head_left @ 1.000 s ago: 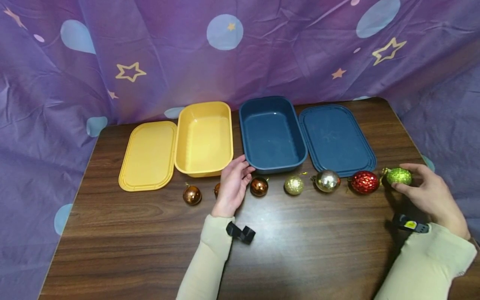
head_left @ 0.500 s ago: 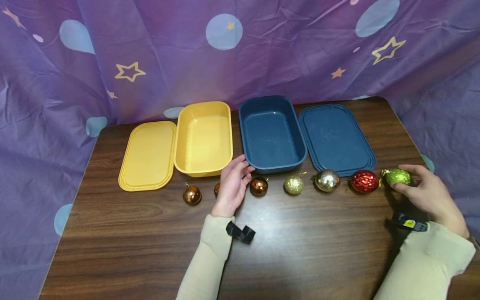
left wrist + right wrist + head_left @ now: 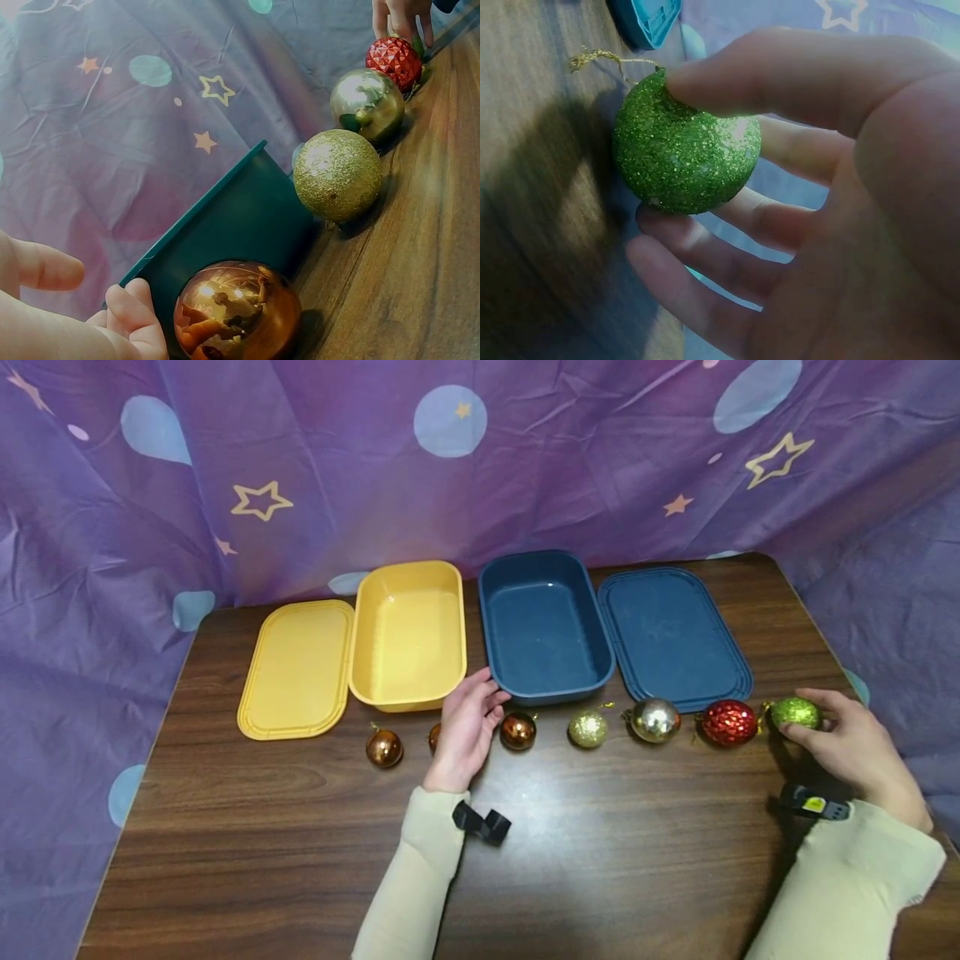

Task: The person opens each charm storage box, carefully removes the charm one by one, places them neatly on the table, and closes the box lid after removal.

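My right hand (image 3: 858, 743) pinches a green glittery Christmas ball (image 3: 682, 150) between thumb and fingers, at the right end of a row of balls. A gold cord loop (image 3: 596, 58) trails from its top. My left hand (image 3: 467, 735) rests at the near left corner of the blue box (image 3: 547, 639), fingertips right at its wall and the thumb apart. Beside that hand lies a shiny brown ball (image 3: 236, 311); another brown ball (image 3: 434, 739) is mostly hidden behind it. A red faceted ball (image 3: 727, 723) sits just left of the green one.
A silver ball (image 3: 654, 721) and a gold glitter ball (image 3: 588, 728) continue the row; a third brown ball (image 3: 385, 748) lies at its left end. Behind stand a yellow box (image 3: 408, 635), a flat yellow lid (image 3: 298, 668) and a blue lid (image 3: 675, 639), backed by a purple curtain (image 3: 360, 460).
My right wrist has shifted very slightly left while its fingers stay on the green Christmas ball. The left hand and the boxes keep their places.
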{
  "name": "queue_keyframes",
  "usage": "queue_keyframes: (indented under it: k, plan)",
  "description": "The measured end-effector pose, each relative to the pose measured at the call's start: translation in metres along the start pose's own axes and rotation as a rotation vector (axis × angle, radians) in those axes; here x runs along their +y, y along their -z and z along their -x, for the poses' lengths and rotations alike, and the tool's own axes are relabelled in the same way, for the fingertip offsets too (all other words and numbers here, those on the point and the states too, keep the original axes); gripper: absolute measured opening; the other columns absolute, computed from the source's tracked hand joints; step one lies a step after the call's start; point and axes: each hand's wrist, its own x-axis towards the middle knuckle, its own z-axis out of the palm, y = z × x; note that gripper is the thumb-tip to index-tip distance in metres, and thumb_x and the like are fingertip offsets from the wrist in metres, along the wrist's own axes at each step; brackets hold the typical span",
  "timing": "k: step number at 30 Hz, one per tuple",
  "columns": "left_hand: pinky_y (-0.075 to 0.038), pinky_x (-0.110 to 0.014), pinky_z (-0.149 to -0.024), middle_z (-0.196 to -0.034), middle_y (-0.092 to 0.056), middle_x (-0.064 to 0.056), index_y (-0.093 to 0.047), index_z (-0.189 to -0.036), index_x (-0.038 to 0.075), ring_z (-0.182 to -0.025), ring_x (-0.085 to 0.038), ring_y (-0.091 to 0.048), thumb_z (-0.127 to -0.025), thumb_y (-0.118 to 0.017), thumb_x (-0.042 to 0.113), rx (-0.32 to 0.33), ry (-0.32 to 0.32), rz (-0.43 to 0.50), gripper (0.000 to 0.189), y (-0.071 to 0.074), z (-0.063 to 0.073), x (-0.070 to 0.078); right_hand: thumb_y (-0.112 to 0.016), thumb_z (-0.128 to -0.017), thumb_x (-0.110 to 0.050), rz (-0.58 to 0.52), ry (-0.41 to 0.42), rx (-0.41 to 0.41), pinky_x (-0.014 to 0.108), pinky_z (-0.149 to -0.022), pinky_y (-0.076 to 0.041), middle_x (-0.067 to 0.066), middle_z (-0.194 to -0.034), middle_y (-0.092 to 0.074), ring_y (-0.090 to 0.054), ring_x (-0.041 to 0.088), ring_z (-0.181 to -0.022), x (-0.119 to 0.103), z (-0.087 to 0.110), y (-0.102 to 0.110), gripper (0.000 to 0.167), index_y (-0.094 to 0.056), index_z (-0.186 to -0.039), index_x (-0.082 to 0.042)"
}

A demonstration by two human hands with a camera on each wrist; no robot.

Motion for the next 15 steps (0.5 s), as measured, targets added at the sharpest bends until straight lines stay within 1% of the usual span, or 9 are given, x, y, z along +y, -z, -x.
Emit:
queue_keyframes:
  k: [2, 3, 4, 6, 9, 10, 12, 15]
  plan:
    - [-0.042, -0.016, -0.062, -0.098, -0.053, -0.007, -0.044, -0.132, -0.007, -0.074, -0.009, -0.056, -0.093, -0.046, -0.002, 0.001, 0.0, 0.0, 0.039, -0.0002, -0.0002, -0.0001, -0.063, -0.09, -0.02, 0.009, -0.005, -0.002, 0.022, -0.058, -0.033, 0.033, -0.11, -0.053, -0.048, 0.01, -0.073, -0.0004, -0.0003, -0.0009, 0.055, -0.045, -0.131, 0.012]
    - [-0.042, -0.016, -0.062, -0.098, -0.054, -0.007, -0.044, -0.131, -0.007, -0.074, -0.009, -0.056, -0.092, -0.046, -0.002, 0.002, 0.0, 0.0, 0.039, -0.0002, -0.0003, -0.0002, -0.063, -0.09, -0.02, 0.016, -0.006, -0.002, 0.022, -0.059, -0.033, 0.033, -0.109, -0.054, -0.049, 0.014, -0.073, -0.001, -0.0007, -0.0008, 0.054, -0.045, -0.131, 0.011]
    - [-0.042, -0.016, -0.062, -0.097, -0.054, -0.007, -0.044, -0.131, -0.007, -0.074, -0.009, -0.056, -0.092, -0.046, -0.002, 0.003, 0.0, 0.0, 0.039, -0.0001, -0.0005, -0.0003, -0.062, -0.09, -0.019, 0.019, -0.001, -0.003, 0.023, -0.059, -0.033, 0.033, -0.108, -0.054, -0.049, 0.015, -0.073, -0.0014, -0.0011, -0.0009, 0.054, -0.045, -0.131, 0.012]
    - [-0.042, -0.016, -0.062, -0.096, -0.054, -0.007, -0.045, -0.13, -0.006, -0.073, -0.008, -0.056, -0.092, -0.046, -0.002, 0.005, -0.002, 0.001, 0.038, -0.0002, -0.0007, -0.0007, -0.063, -0.09, -0.018, 0.007, 0.019, 0.004, 0.023, -0.059, -0.032, 0.033, -0.107, -0.054, -0.048, 0.011, -0.073, -0.0019, -0.0019, -0.0011, 0.054, -0.045, -0.131, 0.012]
    - [-0.042, -0.016, -0.062, -0.096, -0.054, -0.006, -0.045, -0.129, -0.006, -0.073, -0.008, -0.056, -0.092, -0.047, -0.002, 0.006, -0.001, 0.0, 0.037, -0.0006, -0.0003, -0.0007, -0.064, -0.088, -0.015, -0.02, 0.056, 0.022, 0.018, -0.056, -0.031, 0.033, -0.101, -0.056, -0.039, -0.006, -0.065, -0.0018, -0.0032, -0.0007, 0.054, -0.046, -0.131, 0.012]
    - [-0.042, -0.016, -0.062, -0.096, -0.054, -0.006, -0.045, -0.129, -0.006, -0.073, -0.009, -0.056, -0.093, -0.046, -0.002, 0.005, -0.001, 0.0, 0.037, -0.0007, -0.0001, -0.0007, -0.064, -0.087, -0.014, -0.031, 0.067, 0.027, 0.017, -0.055, -0.031, 0.033, -0.102, -0.056, -0.037, -0.009, -0.064, -0.0012, -0.0036, -0.0011, 0.054, -0.046, -0.131, 0.013]
    - [-0.042, -0.015, -0.062, -0.097, -0.054, -0.007, -0.044, -0.13, -0.007, -0.074, -0.009, -0.056, -0.093, -0.046, -0.002, 0.005, 0.001, -0.001, 0.038, -0.0008, 0.0001, -0.0006, -0.065, -0.087, -0.013, -0.038, 0.074, 0.035, 0.017, -0.055, -0.031, 0.033, -0.1, -0.056, -0.037, -0.009, -0.064, -0.0009, -0.0044, -0.0016, 0.054, -0.046, -0.13, 0.013]
    - [-0.042, -0.015, -0.062, -0.098, -0.053, -0.008, -0.043, -0.132, -0.008, -0.074, -0.009, -0.056, -0.093, -0.046, -0.003, 0.003, 0.002, -0.002, 0.04, -0.0007, 0.0003, -0.0006, -0.065, -0.086, -0.012, -0.035, 0.073, 0.041, 0.018, -0.054, -0.031, 0.029, -0.094, -0.057, -0.038, -0.007, -0.062, -0.0011, -0.0054, -0.0022, 0.053, -0.047, -0.129, 0.012]
